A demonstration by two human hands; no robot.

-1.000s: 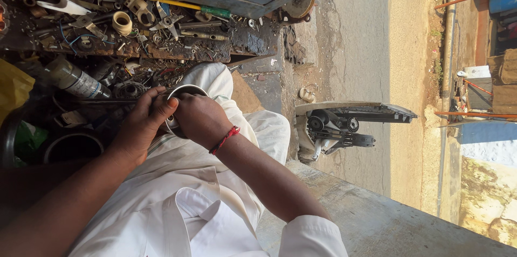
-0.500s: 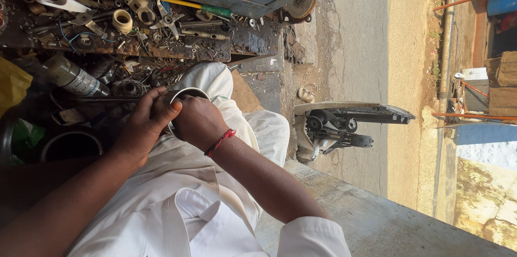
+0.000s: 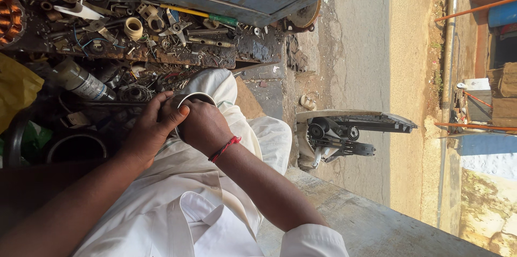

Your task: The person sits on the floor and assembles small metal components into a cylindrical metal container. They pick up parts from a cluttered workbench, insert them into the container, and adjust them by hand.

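Observation:
Both my hands are closed around a round metal ring-shaped part [image 3: 195, 97] that rests on my lap, over white trousers [image 3: 269, 133]. My left hand [image 3: 148, 133] grips its left side, with the thumb lying across the top. My right hand [image 3: 203, 126], with a red thread [image 3: 225, 148] around the wrist, covers the right side. Only the pale upper rim of the part shows; the rest is hidden under my fingers.
A dirty workbench [image 3: 253, 52] littered with several nuts, bearings, scrap parts and a yellow-and-green screwdriver [image 3: 199, 14] runs along the top. Near my left hand lie a bottle [image 3: 83, 82] and a black ring [image 3: 75, 146]. A scooter [image 3: 344, 133] stands on the road at right.
My hands have stayed on the round part. The left thumb has shifted a little over its top edge, and the view has moved slightly.

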